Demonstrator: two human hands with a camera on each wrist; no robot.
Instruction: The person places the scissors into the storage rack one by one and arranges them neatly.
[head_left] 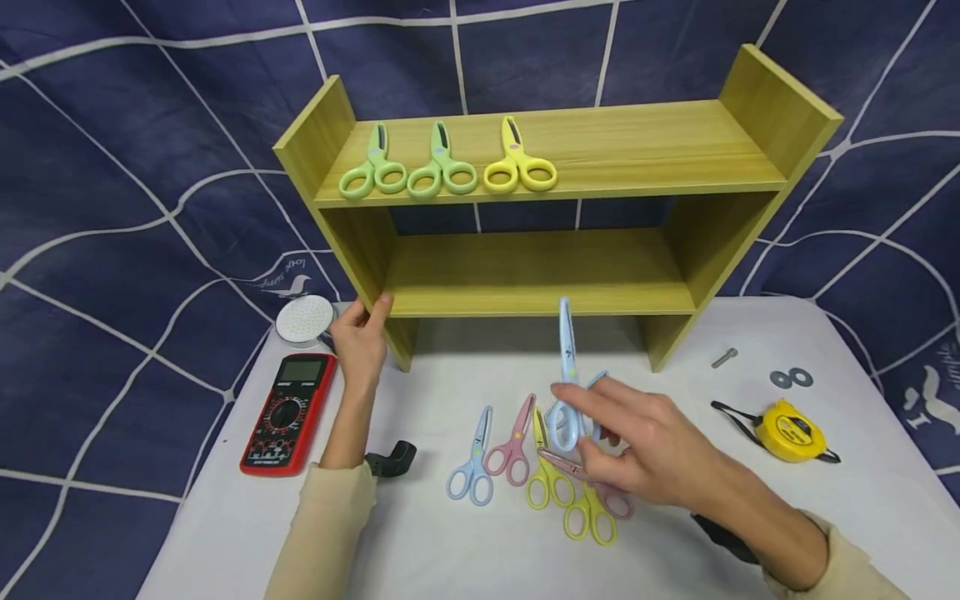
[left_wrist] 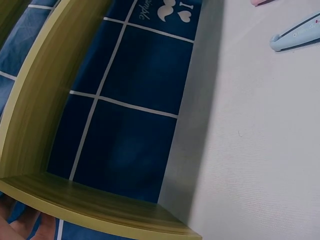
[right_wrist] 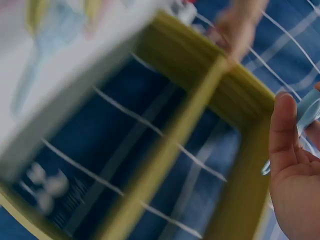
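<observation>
Head view: blue scissors [head_left: 567, 357] in right hand [head_left: 645, 446], left hand [head_left: 362, 342] gripping shelf [head_left: 536, 271].
</observation>
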